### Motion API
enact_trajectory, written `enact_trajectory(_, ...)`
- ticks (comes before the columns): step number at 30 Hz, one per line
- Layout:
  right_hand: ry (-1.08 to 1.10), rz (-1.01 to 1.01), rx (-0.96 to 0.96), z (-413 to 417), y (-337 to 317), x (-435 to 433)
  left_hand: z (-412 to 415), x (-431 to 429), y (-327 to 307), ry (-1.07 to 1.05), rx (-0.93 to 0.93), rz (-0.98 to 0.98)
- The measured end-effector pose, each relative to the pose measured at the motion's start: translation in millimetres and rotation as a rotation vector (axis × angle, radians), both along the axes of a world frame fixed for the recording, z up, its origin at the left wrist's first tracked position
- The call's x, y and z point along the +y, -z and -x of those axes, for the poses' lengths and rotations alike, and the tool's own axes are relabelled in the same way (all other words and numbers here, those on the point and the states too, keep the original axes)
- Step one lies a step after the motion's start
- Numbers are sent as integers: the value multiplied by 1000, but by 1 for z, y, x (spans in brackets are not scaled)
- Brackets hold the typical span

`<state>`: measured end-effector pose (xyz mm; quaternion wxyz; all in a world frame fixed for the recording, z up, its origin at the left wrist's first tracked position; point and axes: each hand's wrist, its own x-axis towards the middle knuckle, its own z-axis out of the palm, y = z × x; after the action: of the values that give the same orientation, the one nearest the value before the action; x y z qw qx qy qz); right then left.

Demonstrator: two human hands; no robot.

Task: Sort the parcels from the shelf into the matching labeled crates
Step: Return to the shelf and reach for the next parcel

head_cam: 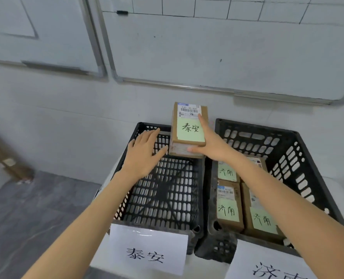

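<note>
Two brown cardboard parcels are stacked at the far end of the left black crate (195, 198). The top parcel (189, 125) bears a green note reading 泰安 and a barcode label; the lower parcel (179, 151) shows only its front edge. My right hand (211, 141) grips the stack from the right, thumb under its front edge and index finger along the top. My left hand (144, 154) hovers with fingers spread just left of the stack, not touching it. The left crate's white front label (147, 250) reads 泰安.
The right black crate (288, 150) holds three parcels with green 济南 notes (227, 208) and has a white 济南 label (267, 264) on its front. Both crates sit on a white surface against the wall. Whiteboards hang above. Grey floor lies to the left.
</note>
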<state>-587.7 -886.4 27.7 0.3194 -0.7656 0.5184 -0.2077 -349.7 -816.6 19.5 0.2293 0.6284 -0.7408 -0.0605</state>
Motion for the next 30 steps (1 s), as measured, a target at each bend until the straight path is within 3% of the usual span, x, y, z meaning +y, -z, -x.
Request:
enact_trajectory(7,-44,-183,21,-68,85,-54,-65,-19,30,-76,-61,-75)
enact_trajectory(15,0,-337,75,-122,180,-92,-104,-66,49,-64,5,-179)
enact_trajectory(25,125,-265,146,-165,236,-92,-116,-110,81,21,-10,-154)
enact_trajectory(30,171,-248,78,-173,250,-87,-121,-116,83,34,-5,-152)
